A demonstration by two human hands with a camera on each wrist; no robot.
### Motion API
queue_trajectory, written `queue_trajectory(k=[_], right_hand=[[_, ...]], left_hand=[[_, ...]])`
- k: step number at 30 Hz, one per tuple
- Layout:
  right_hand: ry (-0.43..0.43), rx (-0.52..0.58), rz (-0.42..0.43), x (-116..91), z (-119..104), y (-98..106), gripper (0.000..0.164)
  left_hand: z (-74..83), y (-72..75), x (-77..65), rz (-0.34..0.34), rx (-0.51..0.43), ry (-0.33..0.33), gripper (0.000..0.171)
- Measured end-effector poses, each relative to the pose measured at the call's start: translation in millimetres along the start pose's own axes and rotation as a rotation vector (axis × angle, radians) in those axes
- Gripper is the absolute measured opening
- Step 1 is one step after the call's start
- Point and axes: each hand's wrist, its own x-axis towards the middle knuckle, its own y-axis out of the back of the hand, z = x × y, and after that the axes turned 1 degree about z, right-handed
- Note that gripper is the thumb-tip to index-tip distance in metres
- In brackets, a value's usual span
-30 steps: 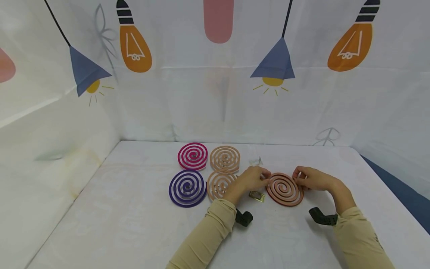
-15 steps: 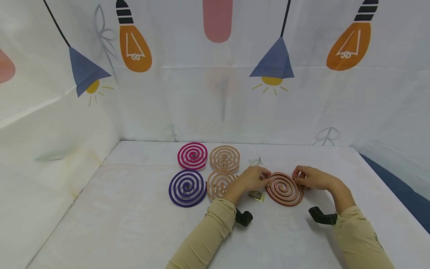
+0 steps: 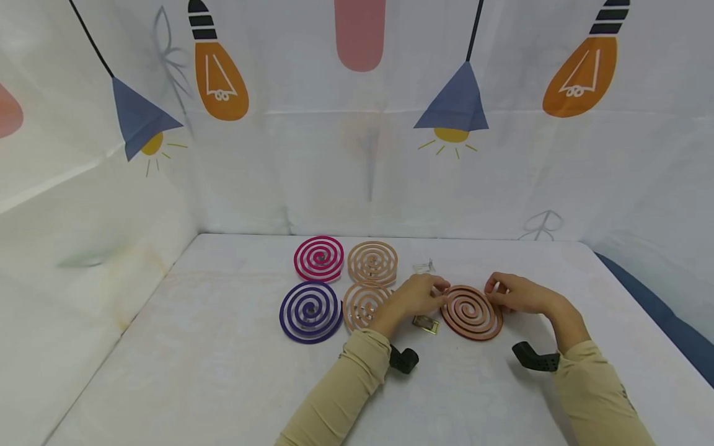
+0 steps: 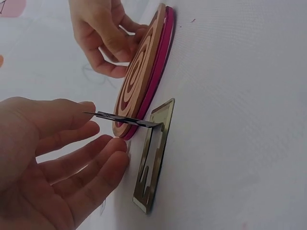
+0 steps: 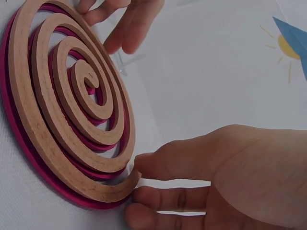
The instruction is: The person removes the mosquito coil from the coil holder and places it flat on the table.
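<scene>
A round tan mosquito coil [image 3: 471, 313] lies over a magenta coil [image 5: 24, 158], whose edge shows beneath it in both wrist views. My left hand [image 3: 419, 294] holds this pair at its left rim; the thumb and fingertips are right at the edge. On the opposite side, my right hand [image 3: 519, 294] pinches the outer end of the tan coil, thumb above and fingers below. Close to my left hand lies a small metal coil stand [image 4: 153, 163], its thin strip rising in front of the coils.
To the left are a magenta coil [image 3: 318, 259], a dark blue coil [image 3: 292, 313] and two tan coils [image 3: 372, 263], one partly behind my left forearm. Another metal stand [image 3: 425, 267] lies farther back. A white printed sheet [image 3: 312, 167] rises behind the table [image 3: 195, 371].
</scene>
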Motion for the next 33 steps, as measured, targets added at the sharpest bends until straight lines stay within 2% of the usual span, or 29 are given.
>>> queue_trajectory(k=[7, 14, 27, 33], right_hand=[[0.009, -0.016, 0.053, 1, -5, 1, 0.021], [0.032, -0.031, 0.109, 0, -8, 0, 0.021], [0.133, -0.023, 0.196, 1, -18, -2, 0.019], [0.182, -0.037, 0.247, 6, -20, -8, 0.018]], left_hand=[[0.6, 3.5, -0.3, 0.000, -0.033, -0.023, 0.035], [3.4, 8.0, -3.4, 0.011, -0.023, -0.036, 0.036], [-1.8, 12.0, -4.8, 0.062, -0.023, -0.062, 0.034], [-4.0, 19.1, -8.3, 0.037, 0.002, -0.084, 0.034]])
